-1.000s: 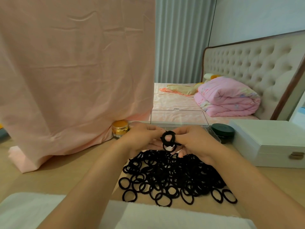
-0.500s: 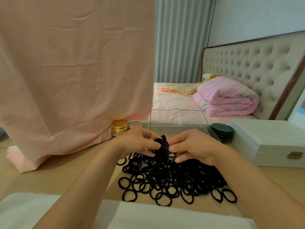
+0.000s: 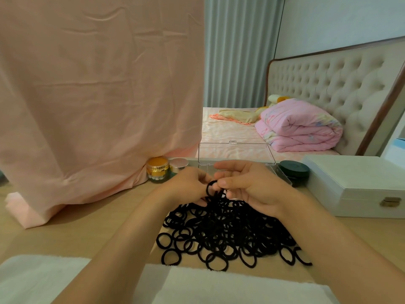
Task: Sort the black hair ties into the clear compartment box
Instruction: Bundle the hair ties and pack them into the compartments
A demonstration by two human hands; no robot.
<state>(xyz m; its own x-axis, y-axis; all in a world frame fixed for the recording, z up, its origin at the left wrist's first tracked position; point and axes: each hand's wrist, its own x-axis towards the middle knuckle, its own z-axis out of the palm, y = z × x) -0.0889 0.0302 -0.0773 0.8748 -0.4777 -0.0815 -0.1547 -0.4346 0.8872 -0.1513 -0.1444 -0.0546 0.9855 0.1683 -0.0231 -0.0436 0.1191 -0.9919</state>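
Note:
A big heap of black hair ties (image 3: 228, 235) lies on the wooden table in front of me. Over its far edge my left hand (image 3: 186, 185) and my right hand (image 3: 247, 185) meet, fingertips pinching a small bunch of ties (image 3: 213, 190) that still trails down into the heap. One loop stands up between my thumbs. Just behind my hands stands the clear compartment box (image 3: 235, 155), its lid raised upright. My hands hide most of its compartments.
A pink cloth (image 3: 98, 95) hangs down onto the table at left. A gold jar (image 3: 157, 168) and a silver-lidded jar (image 3: 179, 164) stand beside the box; a dark round tin (image 3: 294, 171) and a white case (image 3: 359, 185) sit at right. White towel (image 3: 197, 286) lies along the near edge.
My hands dropped from holding one raised tie down to the heap, then gathered a small bunch. My right hand's fingers have spread wider above it.

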